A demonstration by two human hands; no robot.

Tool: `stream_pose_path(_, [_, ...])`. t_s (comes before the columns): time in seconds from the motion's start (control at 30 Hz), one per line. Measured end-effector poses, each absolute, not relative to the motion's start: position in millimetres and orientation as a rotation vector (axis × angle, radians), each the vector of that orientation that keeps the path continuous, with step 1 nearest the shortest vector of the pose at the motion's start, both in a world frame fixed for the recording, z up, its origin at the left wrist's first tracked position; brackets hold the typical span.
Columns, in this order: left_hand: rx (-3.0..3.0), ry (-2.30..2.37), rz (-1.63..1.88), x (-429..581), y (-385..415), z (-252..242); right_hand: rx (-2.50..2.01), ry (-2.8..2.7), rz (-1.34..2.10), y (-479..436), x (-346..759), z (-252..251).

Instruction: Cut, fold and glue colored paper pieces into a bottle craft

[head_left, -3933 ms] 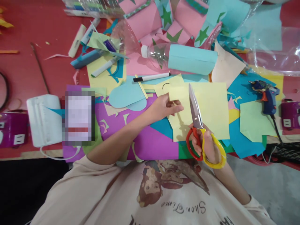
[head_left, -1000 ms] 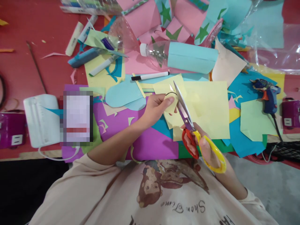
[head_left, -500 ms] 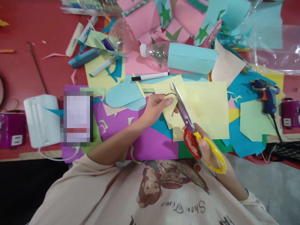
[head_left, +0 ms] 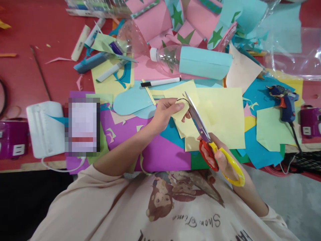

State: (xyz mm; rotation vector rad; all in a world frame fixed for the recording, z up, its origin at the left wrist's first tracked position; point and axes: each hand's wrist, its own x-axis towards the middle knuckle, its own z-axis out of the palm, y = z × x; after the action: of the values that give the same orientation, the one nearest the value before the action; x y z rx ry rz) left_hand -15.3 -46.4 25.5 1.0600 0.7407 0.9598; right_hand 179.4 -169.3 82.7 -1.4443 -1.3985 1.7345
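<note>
Between thumb and fingers, my left hand (head_left: 165, 113) pinches a small piece of pale yellow paper (head_left: 181, 114) with a curved black line along its upper edge. My right hand (head_left: 217, 155) grips a pair of scissors (head_left: 202, 130) by a red and a yellow handle loop. The blades point up and away, close along the right edge of the small piece; whether they touch it I cannot tell. Beneath both hands lie larger pale yellow sheets (head_left: 224, 117). A black-and-white marker (head_left: 162, 82) rests just beyond my left hand.
Behind lies a clear bottle (head_left: 205, 62) wrapped in light blue paper. A blue glue gun (head_left: 288, 103) stands at the right. On the left are a white device (head_left: 46, 129) with a cable and a blurred-out screen (head_left: 83, 125). Purple paper (head_left: 163, 155) and scraps cover the near edge.
The scissors and my right hand have shifted slightly right and toward me. My left hand has tilted the small yellow piece a little; other things stay in place.
</note>
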Motion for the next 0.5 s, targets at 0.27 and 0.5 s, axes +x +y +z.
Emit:
stream_pose_path(0.27, [1.059,0.753,0.88,-18.0,-45.2,24.4,-1.449,-1.222,1.816,-171.1,177.3,82.4])
stream_pose_path(0.5, [1.066,0.709,0.872,-20.6,-44.5,26.8,-1.458,-1.203,1.841,-171.4,179.9,82.3])
